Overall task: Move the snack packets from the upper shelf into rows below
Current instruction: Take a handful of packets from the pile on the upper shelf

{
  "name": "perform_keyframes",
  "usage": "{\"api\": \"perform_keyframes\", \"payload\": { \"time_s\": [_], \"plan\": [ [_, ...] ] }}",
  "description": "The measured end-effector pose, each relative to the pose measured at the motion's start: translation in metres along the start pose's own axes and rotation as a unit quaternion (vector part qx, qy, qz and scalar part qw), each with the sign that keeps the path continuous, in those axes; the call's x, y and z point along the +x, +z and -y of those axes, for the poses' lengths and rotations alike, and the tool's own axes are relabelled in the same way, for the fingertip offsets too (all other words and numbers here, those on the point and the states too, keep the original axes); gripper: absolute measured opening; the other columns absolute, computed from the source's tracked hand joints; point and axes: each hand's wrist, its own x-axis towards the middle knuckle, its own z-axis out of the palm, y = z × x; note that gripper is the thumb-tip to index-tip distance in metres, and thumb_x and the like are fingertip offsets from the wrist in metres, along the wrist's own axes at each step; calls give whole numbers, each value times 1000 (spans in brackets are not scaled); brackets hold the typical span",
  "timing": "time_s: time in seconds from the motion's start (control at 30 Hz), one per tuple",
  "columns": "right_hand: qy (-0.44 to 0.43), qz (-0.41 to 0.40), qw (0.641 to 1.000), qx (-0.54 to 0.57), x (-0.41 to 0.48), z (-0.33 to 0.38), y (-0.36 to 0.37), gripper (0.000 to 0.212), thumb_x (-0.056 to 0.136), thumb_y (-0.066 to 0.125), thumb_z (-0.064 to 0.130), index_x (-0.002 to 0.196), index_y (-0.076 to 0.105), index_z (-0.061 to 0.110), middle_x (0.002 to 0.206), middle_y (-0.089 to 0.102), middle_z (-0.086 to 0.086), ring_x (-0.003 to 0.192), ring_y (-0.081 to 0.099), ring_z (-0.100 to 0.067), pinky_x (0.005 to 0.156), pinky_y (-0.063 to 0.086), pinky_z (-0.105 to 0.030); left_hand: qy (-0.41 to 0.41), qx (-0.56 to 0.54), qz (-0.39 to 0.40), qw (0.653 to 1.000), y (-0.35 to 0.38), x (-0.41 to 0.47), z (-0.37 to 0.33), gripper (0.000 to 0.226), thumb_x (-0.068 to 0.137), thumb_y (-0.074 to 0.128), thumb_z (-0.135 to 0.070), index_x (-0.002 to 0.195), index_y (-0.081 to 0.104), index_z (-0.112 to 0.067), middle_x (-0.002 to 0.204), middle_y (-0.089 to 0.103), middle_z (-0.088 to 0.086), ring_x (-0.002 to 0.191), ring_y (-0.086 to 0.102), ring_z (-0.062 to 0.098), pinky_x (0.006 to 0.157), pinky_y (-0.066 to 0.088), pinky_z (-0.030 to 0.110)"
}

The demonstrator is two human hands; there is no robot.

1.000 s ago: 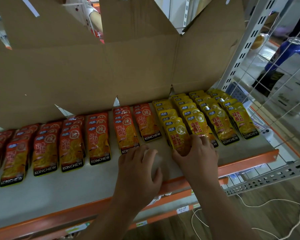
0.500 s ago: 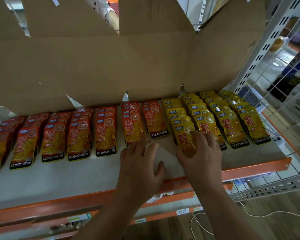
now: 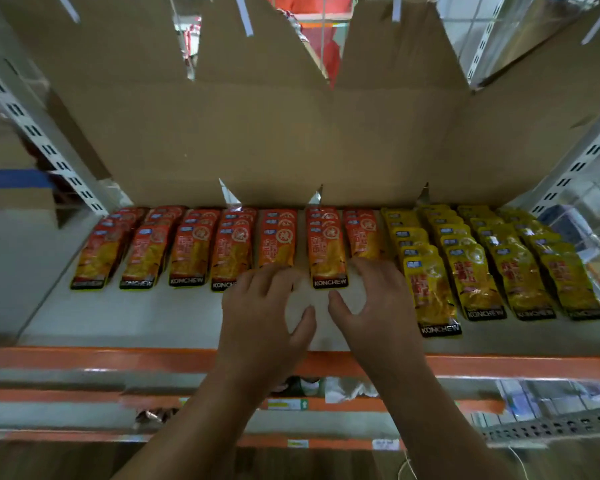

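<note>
Grip wide, empty: left hand (image 3: 267,317) and right hand (image 3: 378,306) flank red packet (image 3: 327,258), equally near; its long axis runs away from me.

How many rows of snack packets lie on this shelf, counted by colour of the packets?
red rows: 7
yellow rows: 4
total: 11 rows
</note>
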Motion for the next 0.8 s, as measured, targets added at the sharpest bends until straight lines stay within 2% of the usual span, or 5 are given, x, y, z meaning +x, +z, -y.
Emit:
{"api": "perform_keyframes", "payload": {
  "time_s": [0.17,0.3,0.57,0.67,0.8],
  "plan": [
    [-53,46,997,28,-11,56,14,49,87,63,44,128,61,18,117,59,2,111,53,-16,94,45,-35,-28,-10,-20,999,-57,-18,29,49,87,59,-50,127,65,-22,129,63,-2,122,55,22,96,46,45],
    [-129,58,988,66,-25,130,13,46,89,64,39,129,62,16,114,59,3,109,52,-12,92,43,-29,-25,15,-67,997,-135,-34,54,47,87,62,-48,123,68,-18,125,66,1,117,59,24,93,50,49],
    [-278,-20,954,113,-49,327,-24,39,87,65,34,123,66,21,111,61,6,103,58,-16,87,53,-39,11,108,-203,973,-375,-76,82,44,86,59,-48,120,68,-22,118,67,-4,112,60,22,95,51,47],
    [-326,-36,937,124,-58,402,-40,36,87,65,34,120,67,24,109,62,7,101,59,-18,84,54,-38,-3,160,-228,960,-472,-101,91,46,86,54,-53,122,67,-27,118,68,-4,114,58,22,97,46,41],
    [-361,-15,926,110,-68,490,-57,35,89,68,37,124,64,30,121,62,2,114,58,-23,87,49,-34,-36,248,-232,940,-574,-140,108,52,83,48,-57,123,67,-29,120,70,-4,114,61,28,100,46,49]
  ]
}}
